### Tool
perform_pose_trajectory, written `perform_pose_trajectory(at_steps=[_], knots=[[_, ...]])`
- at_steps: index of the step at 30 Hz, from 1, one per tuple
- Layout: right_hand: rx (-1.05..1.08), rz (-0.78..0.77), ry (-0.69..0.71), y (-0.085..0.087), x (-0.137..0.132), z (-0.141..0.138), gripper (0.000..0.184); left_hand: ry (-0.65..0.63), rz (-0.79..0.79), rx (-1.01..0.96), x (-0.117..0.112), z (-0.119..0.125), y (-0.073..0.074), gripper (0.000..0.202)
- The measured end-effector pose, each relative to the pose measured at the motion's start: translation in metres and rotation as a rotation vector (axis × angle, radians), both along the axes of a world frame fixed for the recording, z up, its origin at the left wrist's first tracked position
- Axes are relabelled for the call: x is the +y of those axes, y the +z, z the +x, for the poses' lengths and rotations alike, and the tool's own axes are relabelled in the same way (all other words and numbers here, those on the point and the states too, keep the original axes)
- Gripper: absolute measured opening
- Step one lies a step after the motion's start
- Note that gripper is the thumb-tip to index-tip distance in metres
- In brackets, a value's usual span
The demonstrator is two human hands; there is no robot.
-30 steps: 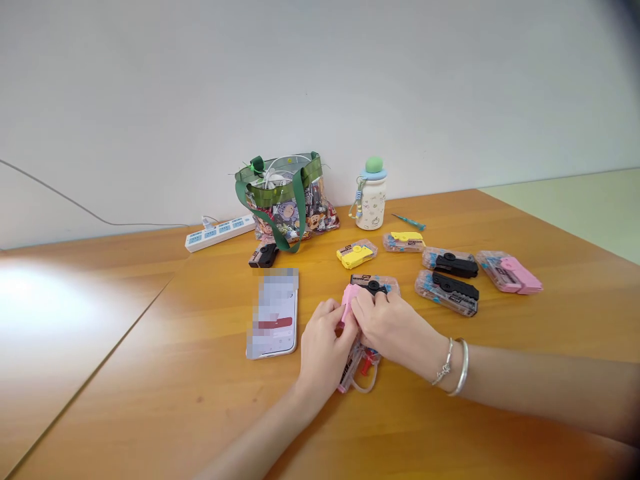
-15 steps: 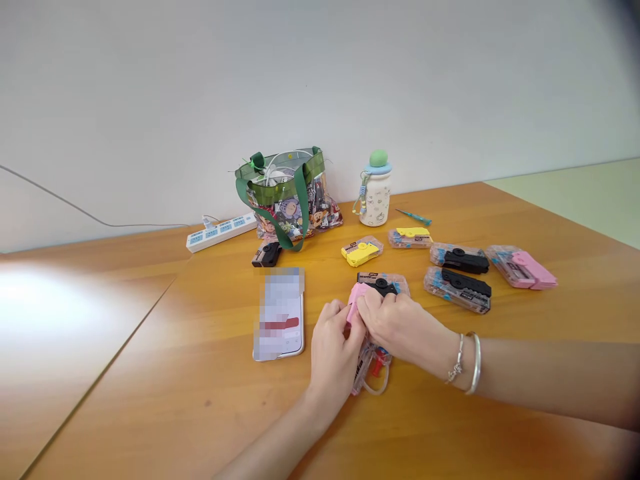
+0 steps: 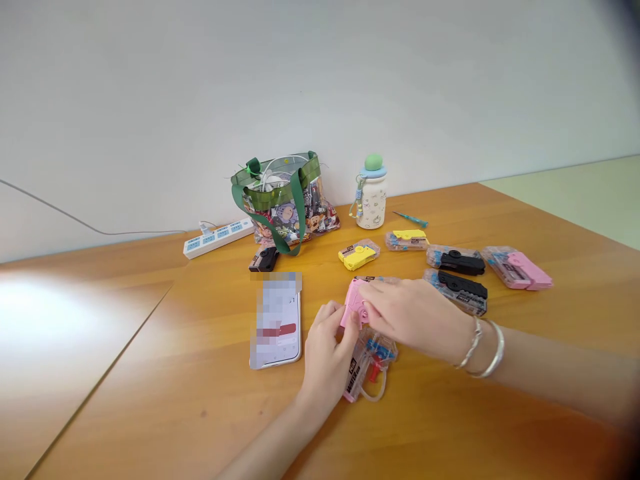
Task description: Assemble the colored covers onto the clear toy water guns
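Pink water pistol (image 3: 352,304) sits near the middle of the wooden table (image 3: 165,373), pinched between both hands. Left hand (image 3: 326,357) curls its fingers around the pistol's near end; right hand (image 3: 413,317) presses over the top, its fingers together. Just beneath lies a clear water pistol (image 3: 370,367) with a red trigger. Farther back stand a clear tote bag (image 3: 283,213) and a bottle (image 3: 373,203); a phone (image 3: 276,327) lies just left of the hands. Black pistols (image 3: 463,263), yellow pistols (image 3: 359,254) and another pink pistol (image 3: 517,270) lie to the right, near a small screwdriver (image 3: 410,219).
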State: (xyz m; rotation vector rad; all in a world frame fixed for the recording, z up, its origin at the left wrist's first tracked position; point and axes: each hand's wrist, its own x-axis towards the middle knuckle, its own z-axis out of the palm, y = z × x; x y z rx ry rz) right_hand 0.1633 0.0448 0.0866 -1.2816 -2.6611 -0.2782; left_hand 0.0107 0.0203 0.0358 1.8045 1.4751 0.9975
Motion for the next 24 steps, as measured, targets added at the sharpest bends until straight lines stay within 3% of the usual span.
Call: perform_pose_trajectory(at_steps=[3, 6, 11, 15, 18, 21, 24], knots=[[0.112, -0.082, -0.032, -0.008, 0.0, 0.029, 0.02, -0.029, 0.018, 0.018, 0.001, -0.001, 0.004, 0.033], [0.155, -0.094, -0.022, -0.029, -0.006, 0.052, 0.018, -0.059, 0.028, 0.012, 0.003, -0.001, 0.004, 0.027], [0.158, -0.131, -0.003, -0.051, -0.016, 0.061, 0.012, -0.077, 0.08, 0.01, 0.004, 0.001, -0.001, 0.019], [0.295, -0.198, -0.017, -0.042, -0.012, 0.061, 0.01, -0.08, 0.133, 0.023, 0.005, 0.0, -0.003, 0.015], [0.524, -0.313, 0.006, -0.03, -0.006, 0.059, 0.025, -0.149, 0.188, 0.038, 0.006, 0.0, -0.004, 0.017], [0.632, -0.451, 0.141, -0.022, -0.002, 0.053, 0.03, -0.251, 0.198, 0.066, 0.007, -0.001, -0.005, 0.021], [0.593, -0.394, 0.244, -0.022, -0.002, 0.046, 0.021, -0.316, 0.165, 0.06, 0.007, -0.002, -0.005, 0.023]])
